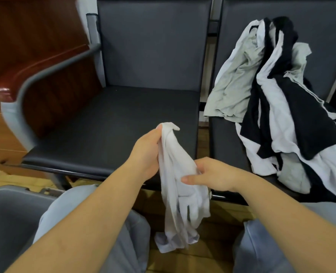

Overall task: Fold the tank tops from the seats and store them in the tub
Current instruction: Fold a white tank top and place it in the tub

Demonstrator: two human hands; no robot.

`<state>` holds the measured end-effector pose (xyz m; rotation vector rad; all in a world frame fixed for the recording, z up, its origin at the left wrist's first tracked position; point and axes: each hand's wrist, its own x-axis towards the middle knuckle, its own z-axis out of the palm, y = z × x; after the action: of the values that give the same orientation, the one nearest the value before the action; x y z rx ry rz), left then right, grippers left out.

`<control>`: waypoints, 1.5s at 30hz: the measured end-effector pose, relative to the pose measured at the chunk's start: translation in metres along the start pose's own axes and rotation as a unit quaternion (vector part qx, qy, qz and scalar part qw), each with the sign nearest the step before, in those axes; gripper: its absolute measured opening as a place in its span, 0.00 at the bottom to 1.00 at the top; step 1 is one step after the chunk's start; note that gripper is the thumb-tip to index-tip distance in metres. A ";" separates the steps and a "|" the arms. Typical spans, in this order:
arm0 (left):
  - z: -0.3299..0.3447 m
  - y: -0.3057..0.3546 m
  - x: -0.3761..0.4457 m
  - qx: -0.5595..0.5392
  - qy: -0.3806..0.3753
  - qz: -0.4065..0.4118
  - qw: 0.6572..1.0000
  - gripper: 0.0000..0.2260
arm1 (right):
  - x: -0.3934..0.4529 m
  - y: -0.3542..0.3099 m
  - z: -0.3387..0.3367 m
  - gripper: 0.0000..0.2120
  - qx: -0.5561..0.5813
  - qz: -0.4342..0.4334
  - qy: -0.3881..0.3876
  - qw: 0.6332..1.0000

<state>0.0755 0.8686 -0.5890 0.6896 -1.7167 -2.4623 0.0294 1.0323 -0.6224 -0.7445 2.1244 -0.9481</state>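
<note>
Head view: tub (9, 209) cut off at lower left. White tank top (180, 194) hangs bunched before the left seat (112, 123), left hand (146, 152) gripping its top, right hand (212, 175) fingers pinching its middle.

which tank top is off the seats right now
The white tank top, held in both hands over the lap; the grey, black and white ones lie piled on the right seat.
</note>
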 end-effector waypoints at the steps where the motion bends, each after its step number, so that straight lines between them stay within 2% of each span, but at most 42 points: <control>1: -0.002 0.002 0.002 0.022 0.046 0.022 0.998 0.11 | -0.002 0.000 -0.001 0.12 -0.002 0.010 -0.002 1.000; 4: -0.013 0.004 0.007 0.155 0.146 0.142 0.967 0.12 | -0.003 0.001 0.000 0.07 -0.044 0.018 -0.001 0.999; 6: -0.021 0.010 0.004 0.151 0.197 0.173 0.953 0.12 | -0.003 -0.001 0.002 0.07 -0.057 0.024 -0.002 0.998; 9: -0.036 0.021 0.010 0.145 0.263 0.152 0.942 0.12 | -0.002 -0.005 0.003 0.15 -0.049 0.039 0.002 0.998; 12: -0.052 0.035 0.021 0.134 0.324 0.096 0.932 0.14 | -0.006 -0.007 -0.002 0.13 -0.005 0.034 0.019 0.999; 15: -0.055 0.037 0.024 0.102 0.310 0.103 0.940 0.19 | -0.009 -0.005 -0.014 0.14 0.045 0.009 0.104 0.993; 18: -0.047 0.034 0.014 0.162 0.289 0.164 0.929 0.25 | -0.013 -0.002 -0.028 0.17 0.023 0.006 0.162 0.986; 21: -0.047 0.029 0.014 0.240 0.241 0.190 0.921 0.25 | -0.019 0.005 -0.038 0.24 0.041 0.017 0.151 0.988; 24: -0.050 0.026 0.020 0.255 0.249 0.175 0.918 0.26 | -0.027 0.007 -0.045 0.33 0.068 0.023 0.103 0.992; 25: -0.051 0.025 0.021 0.260 0.256 0.180 0.914 0.25 | -0.030 0.007 -0.047 0.31 0.067 0.028 0.090 0.993; 27: -0.051 0.024 0.020 0.252 0.263 0.186 0.913 0.23 | -0.035 0.008 -0.051 0.21 0.029 0.039 0.088 0.995; 29: -0.053 0.025 0.021 0.232 0.281 0.185 0.913 0.23 | -0.038 0.011 -0.057 0.16 -0.003 0.047 0.134 0.990; 31: -0.051 0.026 0.022 0.208 0.290 0.159 0.921 0.21 | -0.041 0.010 -0.059 0.14 0.044 0.040 0.175 0.983; 33: -0.043 0.024 0.021 0.193 0.249 0.117 0.942 0.15 | -0.041 0.004 -0.056 0.11 0.164 0.005 0.187 0.969; 35: -0.027 0.016 0.017 0.149 0.143 0.073 0.976 0.12 | -0.036 -0.004 -0.047 0.09 0.268 -0.032 0.196 0.943; 37: -0.009 0.002 0.010 0.102 0.027 0.077 0.991 0.06 | -0.029 -0.010 -0.038 0.08 0.316 -0.058 0.224 0.920; 39: 0.005 -0.012 0.000 0.135 -0.068 0.110 0.982 0.08 | -0.024 -0.013 -0.029 0.05 0.311 -0.083 0.268 0.908; 42: 0.019 -0.026 -0.008 0.224 -0.182 0.151 0.945 0.15 | -0.019 -0.011 -0.023 0.03 0.243 -0.104 0.291 0.919; 45: 0.026 -0.027 -0.008 0.267 -0.228 0.168 0.921 0.14 | -0.019 -0.011 -0.020 0.04 0.178 -0.118 0.299 0.930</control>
<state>0.0784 0.9040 -0.6040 -0.1961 -2.4601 -2.0204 0.0279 1.0476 -0.5966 -0.5771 2.2820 -1.8246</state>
